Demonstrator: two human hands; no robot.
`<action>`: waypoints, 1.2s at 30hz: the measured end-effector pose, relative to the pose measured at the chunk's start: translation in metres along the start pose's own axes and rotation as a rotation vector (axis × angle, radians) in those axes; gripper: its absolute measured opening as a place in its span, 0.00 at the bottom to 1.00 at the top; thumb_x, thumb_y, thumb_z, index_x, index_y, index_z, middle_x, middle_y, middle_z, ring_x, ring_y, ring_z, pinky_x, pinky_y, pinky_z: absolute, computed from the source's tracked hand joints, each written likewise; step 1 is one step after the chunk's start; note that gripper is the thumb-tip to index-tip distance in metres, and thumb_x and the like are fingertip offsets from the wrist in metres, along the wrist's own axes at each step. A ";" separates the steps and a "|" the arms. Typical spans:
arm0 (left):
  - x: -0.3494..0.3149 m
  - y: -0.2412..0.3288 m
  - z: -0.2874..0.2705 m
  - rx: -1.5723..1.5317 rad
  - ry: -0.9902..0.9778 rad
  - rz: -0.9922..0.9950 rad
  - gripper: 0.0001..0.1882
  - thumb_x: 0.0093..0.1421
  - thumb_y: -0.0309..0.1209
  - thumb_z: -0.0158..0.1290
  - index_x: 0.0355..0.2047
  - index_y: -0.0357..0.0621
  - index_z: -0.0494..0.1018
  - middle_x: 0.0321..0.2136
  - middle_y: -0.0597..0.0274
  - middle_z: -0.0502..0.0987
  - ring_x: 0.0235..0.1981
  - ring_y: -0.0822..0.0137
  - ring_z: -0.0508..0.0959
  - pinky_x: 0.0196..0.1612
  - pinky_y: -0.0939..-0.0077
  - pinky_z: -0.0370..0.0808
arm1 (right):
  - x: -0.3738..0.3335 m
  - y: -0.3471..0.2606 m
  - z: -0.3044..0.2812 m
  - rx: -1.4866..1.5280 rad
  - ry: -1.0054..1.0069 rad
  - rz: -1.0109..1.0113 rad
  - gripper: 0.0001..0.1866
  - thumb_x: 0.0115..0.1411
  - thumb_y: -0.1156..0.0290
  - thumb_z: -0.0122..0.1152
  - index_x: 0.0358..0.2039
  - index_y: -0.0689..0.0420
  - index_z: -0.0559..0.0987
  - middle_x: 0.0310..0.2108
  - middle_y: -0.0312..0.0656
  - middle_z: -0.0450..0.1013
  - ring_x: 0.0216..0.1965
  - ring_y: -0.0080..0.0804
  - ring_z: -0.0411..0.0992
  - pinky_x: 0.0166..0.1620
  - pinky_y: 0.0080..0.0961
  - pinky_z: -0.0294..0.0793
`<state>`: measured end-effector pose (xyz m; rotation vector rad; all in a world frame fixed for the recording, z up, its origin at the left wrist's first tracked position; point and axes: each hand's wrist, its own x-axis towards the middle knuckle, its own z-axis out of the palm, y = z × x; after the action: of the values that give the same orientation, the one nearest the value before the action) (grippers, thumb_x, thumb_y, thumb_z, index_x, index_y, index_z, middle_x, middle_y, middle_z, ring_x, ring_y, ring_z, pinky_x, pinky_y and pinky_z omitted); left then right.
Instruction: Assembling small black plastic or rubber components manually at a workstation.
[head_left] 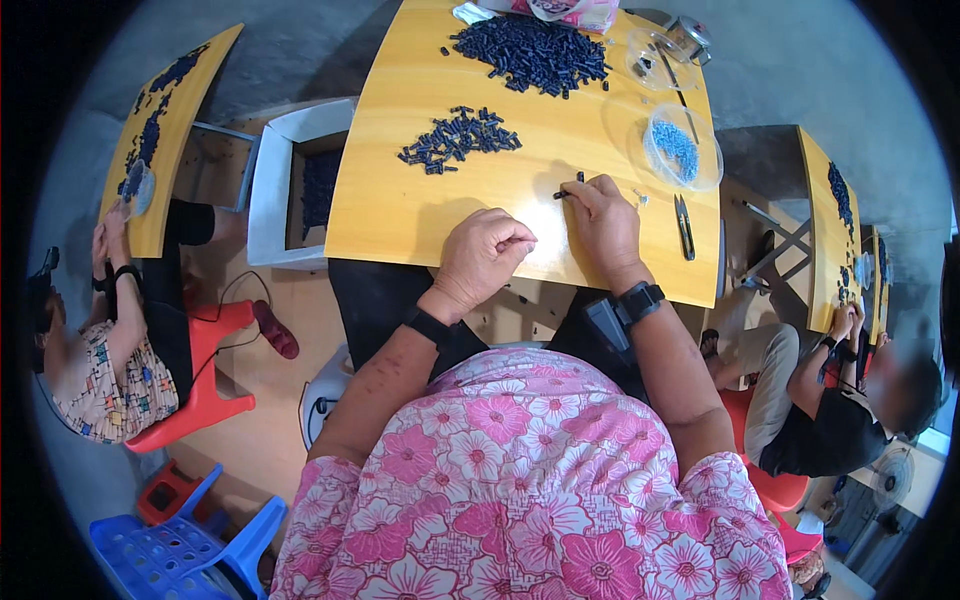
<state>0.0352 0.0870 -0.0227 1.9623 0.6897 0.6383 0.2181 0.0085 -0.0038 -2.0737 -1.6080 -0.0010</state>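
Note:
Over the near edge of the yellow table, my left hand [485, 252] is closed, thumb and fingertips pressed together; whatever it may hold is too small to make out. My right hand [604, 222] rests at the tabletop, pinching a small black cylindrical piece [561, 194] between thumb and finger. Another small dark piece [580, 176] stands just beyond those fingertips. Ahead of my hands lies a loose pile of small dark pieces [460, 138]. To the right of my right hand are black thread snips [684, 228], lying on the table.
A larger heap of dark pieces [530, 55] covers the table's far part. A clear tub of small blue parts [675, 150], another clear container [655, 62] and a metal mug [688, 38] line the right side. A white box [270, 190] stands left. Co-workers sit at tables on both sides.

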 end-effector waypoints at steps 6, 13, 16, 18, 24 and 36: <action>0.000 0.002 -0.002 0.036 0.004 0.024 0.03 0.51 0.28 0.60 0.25 0.43 0.79 0.21 0.62 0.75 0.26 0.61 0.74 0.30 0.68 0.72 | -0.009 0.001 0.006 -0.007 0.000 -0.047 0.06 0.57 0.73 0.60 0.36 0.54 0.81 0.31 0.43 0.74 0.29 0.45 0.75 0.32 0.36 0.75; -0.007 0.002 0.003 0.016 0.010 -0.003 0.05 0.52 0.26 0.60 0.30 0.43 0.79 0.23 0.61 0.76 0.24 0.64 0.75 0.30 0.72 0.73 | -0.018 0.004 0.012 -0.036 0.002 -0.115 0.02 0.56 0.70 0.58 0.28 0.53 0.75 0.27 0.42 0.70 0.28 0.41 0.74 0.29 0.35 0.75; -0.006 -0.002 0.007 -0.098 0.066 -0.112 0.09 0.53 0.25 0.60 0.36 0.42 0.79 0.25 0.61 0.77 0.25 0.68 0.76 0.31 0.75 0.74 | -0.019 -0.006 0.005 0.047 0.000 -0.130 0.02 0.56 0.70 0.58 0.29 0.54 0.76 0.28 0.43 0.70 0.29 0.42 0.74 0.32 0.36 0.76; 0.000 -0.004 0.005 -0.144 0.060 -0.053 0.13 0.53 0.25 0.60 0.41 0.42 0.78 0.27 0.62 0.78 0.26 0.70 0.77 0.33 0.76 0.76 | -0.020 -0.012 0.004 0.111 0.009 -0.128 0.03 0.56 0.70 0.58 0.30 0.55 0.77 0.29 0.43 0.71 0.30 0.43 0.73 0.34 0.36 0.76; -0.001 -0.009 0.005 -0.175 0.017 -0.100 0.12 0.56 0.23 0.58 0.42 0.38 0.78 0.29 0.66 0.78 0.30 0.79 0.75 0.37 0.84 0.74 | -0.032 -0.012 0.018 0.560 -0.029 0.114 0.07 0.55 0.73 0.62 0.35 0.58 0.81 0.31 0.47 0.75 0.34 0.43 0.75 0.39 0.31 0.75; -0.003 -0.012 0.006 -0.260 0.044 -0.129 0.06 0.56 0.21 0.60 0.35 0.38 0.79 0.30 0.65 0.80 0.32 0.78 0.78 0.38 0.84 0.75 | -0.038 -0.013 0.026 0.639 -0.046 0.150 0.07 0.55 0.74 0.63 0.35 0.58 0.81 0.31 0.46 0.76 0.34 0.41 0.76 0.40 0.28 0.75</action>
<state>0.0353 0.0863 -0.0364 1.6554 0.7156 0.6588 0.1867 -0.0139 -0.0328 -1.6830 -1.2509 0.5439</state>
